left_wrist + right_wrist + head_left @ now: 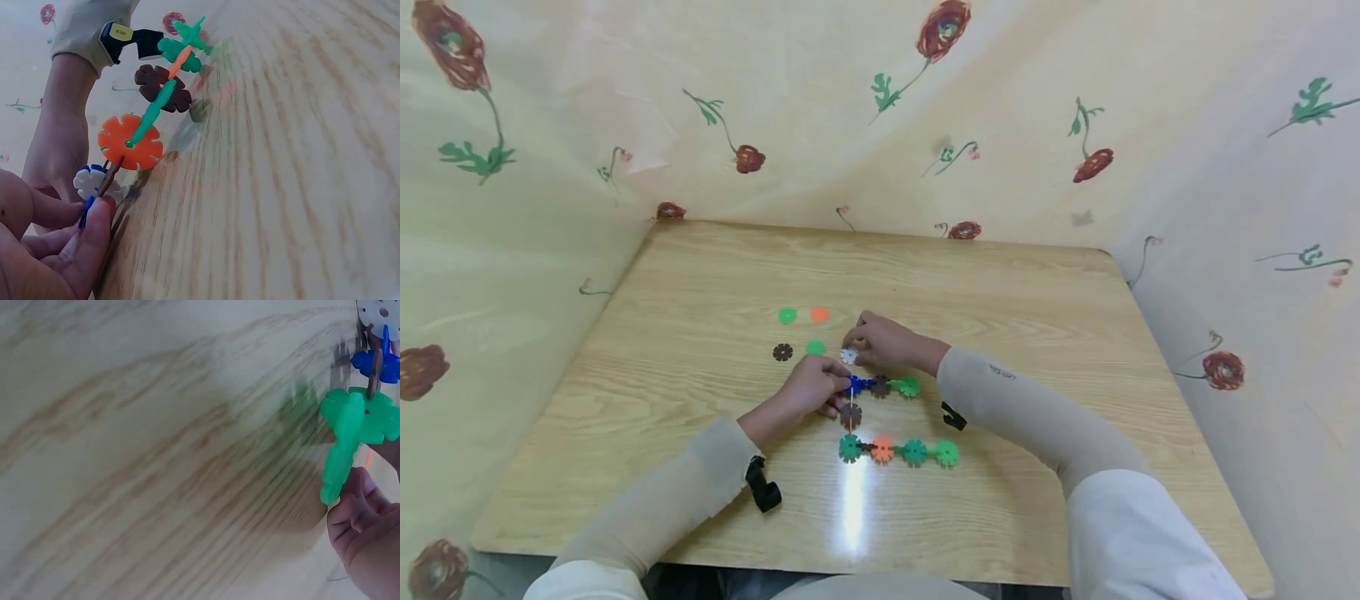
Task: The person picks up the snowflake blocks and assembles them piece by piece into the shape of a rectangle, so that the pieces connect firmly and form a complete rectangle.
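Observation:
A chain of slotted flower-shaped plastic discs lies on the table, bent into a C. My left hand point(816, 385) pinches the blue disc point(853, 385) at its upper left corner, and in the left wrist view the fingers point(94, 237) close on it. My right hand point(891, 340) holds a white disc point(848, 356) between thumb and fingers, just above that corner. Below the right palm, the chain's upper row ends in a green disc point(907, 386). In the right wrist view, the curled right fingers point(353, 515) appear beside that green end; the white disc is hidden there.
Loose discs lie beyond the hands: a green disc point(787, 316), an orange disc point(820, 313), a brown disc point(782, 352) and another green disc point(816, 347). The chain's lower row, with an orange disc point(882, 449), runs nearer the body. Flowered cloth point(820, 108) surrounds the wooden table point(1037, 317).

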Tool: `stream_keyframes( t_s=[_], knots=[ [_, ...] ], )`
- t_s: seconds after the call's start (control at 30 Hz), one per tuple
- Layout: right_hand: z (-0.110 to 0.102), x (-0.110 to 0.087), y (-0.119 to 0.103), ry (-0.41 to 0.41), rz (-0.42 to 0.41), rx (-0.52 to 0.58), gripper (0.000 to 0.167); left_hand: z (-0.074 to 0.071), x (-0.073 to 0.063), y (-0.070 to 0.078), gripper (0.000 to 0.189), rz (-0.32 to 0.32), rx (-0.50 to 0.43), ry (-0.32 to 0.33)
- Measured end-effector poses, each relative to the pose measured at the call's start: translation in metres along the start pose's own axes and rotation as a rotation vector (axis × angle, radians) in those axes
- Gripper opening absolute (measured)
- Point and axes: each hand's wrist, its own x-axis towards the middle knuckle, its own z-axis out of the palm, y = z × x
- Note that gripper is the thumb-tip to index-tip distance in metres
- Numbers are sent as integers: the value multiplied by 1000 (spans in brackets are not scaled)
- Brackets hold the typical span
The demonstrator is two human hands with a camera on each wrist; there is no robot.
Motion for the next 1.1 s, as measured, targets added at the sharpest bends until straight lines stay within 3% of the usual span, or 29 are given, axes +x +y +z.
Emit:
stream_keyframes(
  t_s=[0.2,0.3,0.43,0.7,1.1],
  knots=[
    [-4,-15,13,79,88,233,6,3,1,1,18,10,-24,-3],
    [-6,-34,23,150,148,351,10,5,1,3,18,12,-31,-1],
    [-4,-66,35,237,221,421,14,6,1,3,17,4,-36,21],
    [8,-109,46,372,298,476,8,3,3,0,16,-15,-38,61],
    [26,-141,46,447,357,434,7,8,3,2,15,-29,-40,55]
  ],
)
